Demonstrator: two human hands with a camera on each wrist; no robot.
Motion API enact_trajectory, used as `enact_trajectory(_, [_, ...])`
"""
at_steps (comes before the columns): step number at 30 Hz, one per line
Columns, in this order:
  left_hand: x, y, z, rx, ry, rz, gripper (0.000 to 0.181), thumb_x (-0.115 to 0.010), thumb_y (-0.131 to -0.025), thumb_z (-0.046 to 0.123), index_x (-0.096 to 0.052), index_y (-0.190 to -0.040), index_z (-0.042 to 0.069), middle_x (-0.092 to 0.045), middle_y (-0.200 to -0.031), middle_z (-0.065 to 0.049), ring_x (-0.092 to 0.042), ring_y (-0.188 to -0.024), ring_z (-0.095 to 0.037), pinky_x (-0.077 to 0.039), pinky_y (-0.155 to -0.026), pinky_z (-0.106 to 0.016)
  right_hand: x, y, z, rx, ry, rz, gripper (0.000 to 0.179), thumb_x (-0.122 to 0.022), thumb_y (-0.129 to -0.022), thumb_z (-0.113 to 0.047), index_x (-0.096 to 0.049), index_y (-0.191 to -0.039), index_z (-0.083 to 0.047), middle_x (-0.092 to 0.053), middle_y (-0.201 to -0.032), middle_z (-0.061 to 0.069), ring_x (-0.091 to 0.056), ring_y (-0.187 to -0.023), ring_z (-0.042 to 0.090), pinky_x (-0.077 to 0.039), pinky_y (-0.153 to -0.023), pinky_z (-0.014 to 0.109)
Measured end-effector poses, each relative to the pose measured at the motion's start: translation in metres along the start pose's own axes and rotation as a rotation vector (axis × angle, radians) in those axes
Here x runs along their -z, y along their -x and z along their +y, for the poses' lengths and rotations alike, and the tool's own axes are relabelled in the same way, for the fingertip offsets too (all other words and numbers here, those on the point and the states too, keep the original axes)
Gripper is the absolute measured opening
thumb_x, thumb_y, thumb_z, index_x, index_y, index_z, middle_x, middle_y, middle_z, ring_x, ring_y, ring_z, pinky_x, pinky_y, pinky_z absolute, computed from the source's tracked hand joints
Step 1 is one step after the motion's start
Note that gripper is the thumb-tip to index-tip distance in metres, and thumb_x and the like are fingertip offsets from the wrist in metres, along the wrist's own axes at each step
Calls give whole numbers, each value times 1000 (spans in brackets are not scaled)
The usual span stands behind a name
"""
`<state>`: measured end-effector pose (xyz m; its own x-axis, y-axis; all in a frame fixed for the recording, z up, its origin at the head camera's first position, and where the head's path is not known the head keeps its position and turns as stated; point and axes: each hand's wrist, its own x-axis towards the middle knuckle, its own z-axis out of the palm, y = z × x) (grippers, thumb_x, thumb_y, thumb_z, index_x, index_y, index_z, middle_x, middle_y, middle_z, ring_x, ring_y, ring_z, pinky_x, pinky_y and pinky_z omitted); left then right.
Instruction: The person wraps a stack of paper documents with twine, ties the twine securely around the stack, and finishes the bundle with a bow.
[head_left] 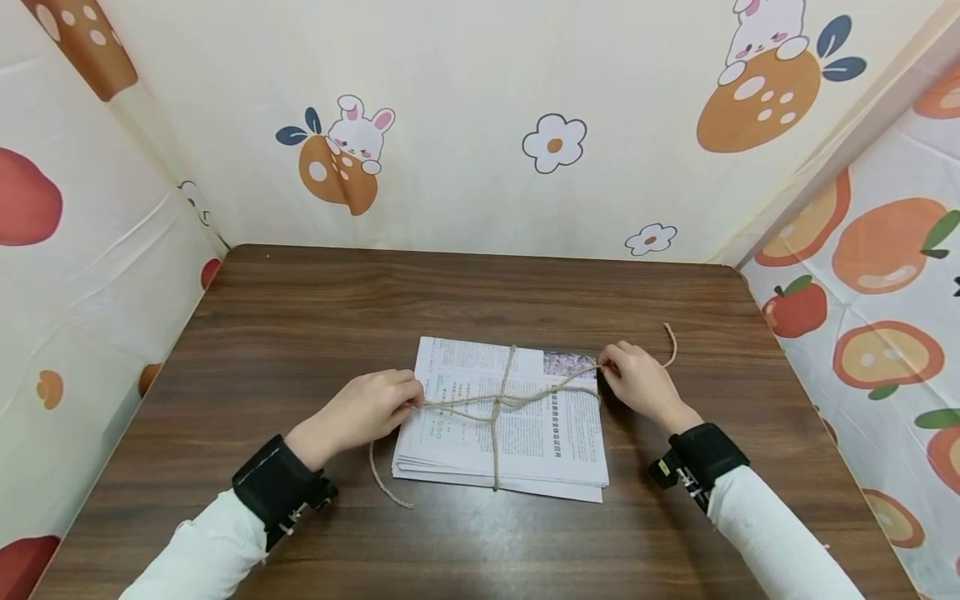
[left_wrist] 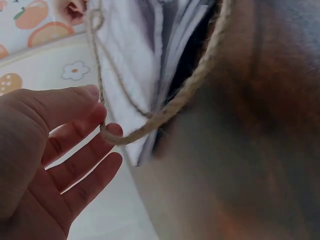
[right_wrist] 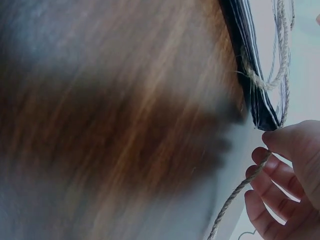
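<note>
A stack of folded newspapers lies on the brown table, with twine running over it lengthwise and crosswise and meeting near the middle. At the stack's left edge my left hand pinches one end of the twine between thumb and forefinger; its loose tail hangs down onto the table. Beyond the upper right corner my right hand pinches the other end, whose tail sticks out behind the hand. Both strands stretch outward from the crossing. In the left wrist view the twine bends over the fingertips; the right wrist view shows the twine trailing below the fingers.
The wood-grain table extends around the stack on all sides. A printed cloth wall stands along its back edge, and fruit-patterned sheets flank both sides. Each wrist wears a black band.
</note>
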<state>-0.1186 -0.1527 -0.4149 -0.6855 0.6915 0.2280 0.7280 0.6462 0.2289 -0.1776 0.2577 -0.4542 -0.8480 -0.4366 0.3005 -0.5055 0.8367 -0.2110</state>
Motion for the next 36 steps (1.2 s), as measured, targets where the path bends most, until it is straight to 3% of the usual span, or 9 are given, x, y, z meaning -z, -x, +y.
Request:
enact_trajectory(7, [-15,-1,-1,6,-29,-53,11,-70,-77,10,-60,-80,14,-55,-75,4,-52,-65,-10,-44,-58,-27,-1,2,-2,-6,-1,-12,9,-65,-78,-2,-62,-85,-8,-59,-80,6,-54,-69,19,-44,-59,34])
enact_trajectory(13, [-13,-4,8,-35,-96,11,13,-72,-76,12,-60,-79,15,-55,-75,5,-52,-70,-13,-44,-64,-29,4,3,-6,8,10,11,11,-67,-78,-4,-62,-87,-9,-58,-81,6,-55,-71,20,-45,-60,35])
enact_trajectory(20, [-9,-21,35,-73,-189,89,13,-73,-75,17,-61,-79,15,-56,-76,3,-54,-71,-15,-44,-64,-29,6,-1,-18,74,35,54,17,-69,-76,-3,-62,-90,-8,-59,-85,6,-56,-78,24,-47,-63,36])
enact_trajectory(27, [-26,-40,58,-55,-236,32,13,-71,-75,24,-63,-80,15,-59,-80,2,-54,-71,-15,-44,-61,-29,0,-6,-33,206,55,12,14,-70,-78,-4,-63,-89,-9,-58,-85,5,-54,-77,21,-46,-62,32])
enact_trajectory(30, [-35,-44,62,-47,-247,8,12,-70,-77,26,-64,-80,15,-60,-80,2,-56,-73,-17,-45,-63,-30,-2,-7,-37,219,90,-13,13,-71,-77,-6,-62,-86,-10,-55,-82,4,-52,-73,20,-43,-59,31])
enact_trajectory(36, [-46,-46,64,-31,-254,32,10,-67,-80,24,-64,-74,17,-59,-74,3,-57,-68,-16,-45,-59,-30,-2,-8,-38,221,136,-14,15,-72,-76,-7,-58,-80,-11,-52,-76,2,-46,-66,17,-38,-54,27])
